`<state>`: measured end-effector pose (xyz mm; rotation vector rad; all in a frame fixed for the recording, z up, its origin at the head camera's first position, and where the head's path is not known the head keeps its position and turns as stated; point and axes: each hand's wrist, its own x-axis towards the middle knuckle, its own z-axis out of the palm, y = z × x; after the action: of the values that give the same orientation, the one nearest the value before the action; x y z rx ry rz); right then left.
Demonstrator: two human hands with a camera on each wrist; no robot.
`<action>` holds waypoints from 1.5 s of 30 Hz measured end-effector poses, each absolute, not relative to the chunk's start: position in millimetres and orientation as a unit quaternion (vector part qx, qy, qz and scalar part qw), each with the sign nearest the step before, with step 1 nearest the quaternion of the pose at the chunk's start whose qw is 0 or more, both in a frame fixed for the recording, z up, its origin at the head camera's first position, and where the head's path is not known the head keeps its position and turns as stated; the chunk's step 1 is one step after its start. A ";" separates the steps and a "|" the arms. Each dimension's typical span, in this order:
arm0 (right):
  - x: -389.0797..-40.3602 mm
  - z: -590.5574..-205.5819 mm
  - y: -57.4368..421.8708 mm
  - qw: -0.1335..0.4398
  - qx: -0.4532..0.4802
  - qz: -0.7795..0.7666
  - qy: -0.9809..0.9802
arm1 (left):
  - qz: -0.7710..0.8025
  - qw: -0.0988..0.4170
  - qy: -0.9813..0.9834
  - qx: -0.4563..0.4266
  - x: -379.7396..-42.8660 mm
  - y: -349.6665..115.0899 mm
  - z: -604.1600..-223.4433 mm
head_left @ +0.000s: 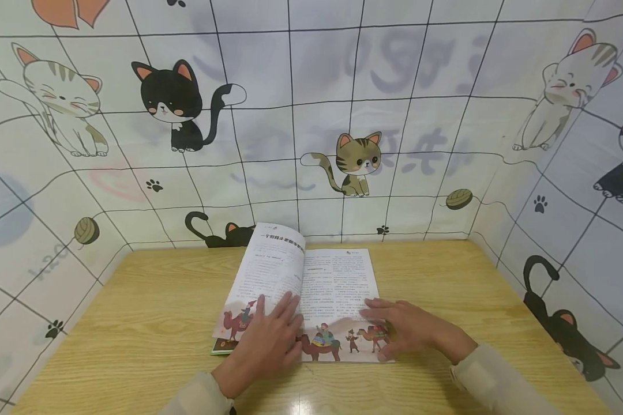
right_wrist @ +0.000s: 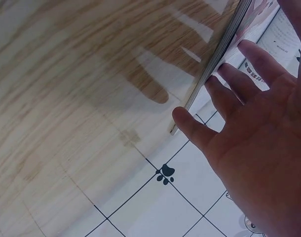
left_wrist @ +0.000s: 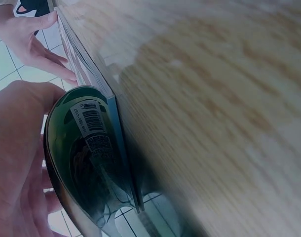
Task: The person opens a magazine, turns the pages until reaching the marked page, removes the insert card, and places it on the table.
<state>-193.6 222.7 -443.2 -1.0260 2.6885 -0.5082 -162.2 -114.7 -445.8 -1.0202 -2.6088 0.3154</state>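
A magazine (head_left: 337,288) lies open on the table, camel drawings along the bottom of its pages. Its left page (head_left: 270,259) bulges upward and leans toward the left. My left hand (head_left: 270,340) rests over the lower part of that page near the fold, fingers stretched out. In the left wrist view the curved green cover (left_wrist: 76,123) with a barcode shows beside the left hand. At the lower right edge of the magazine is my right hand (head_left: 407,328), fingers spread over the right page. The right wrist view has its fingertips along the pages' edge.
The wooden table (head_left: 161,300) extends on both sides of the magazine. Behind it and along the sides hangs a white cloth (head_left: 270,138) with a grid and cartoon cats. The magazine's top left part stands up against the back cloth in the head view.
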 end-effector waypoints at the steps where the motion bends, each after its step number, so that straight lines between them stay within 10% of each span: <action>1: -194.0 -443.4 222.7 0.110 -0.349 -0.173 0.914 | 0.106 0.155 -0.917 -0.353 -162.2 -115.0 -446.0; 45: -196.9 -444.7 221.1 0.083 -0.360 -0.166 0.914 | 0.012 0.085 -0.945 -0.317 -161.4 -117.0 -447.5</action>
<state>-196.9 221.1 -444.7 -1.0754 2.7300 -0.4960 -161.4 -117.0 -447.5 -0.9451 -2.8167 0.0359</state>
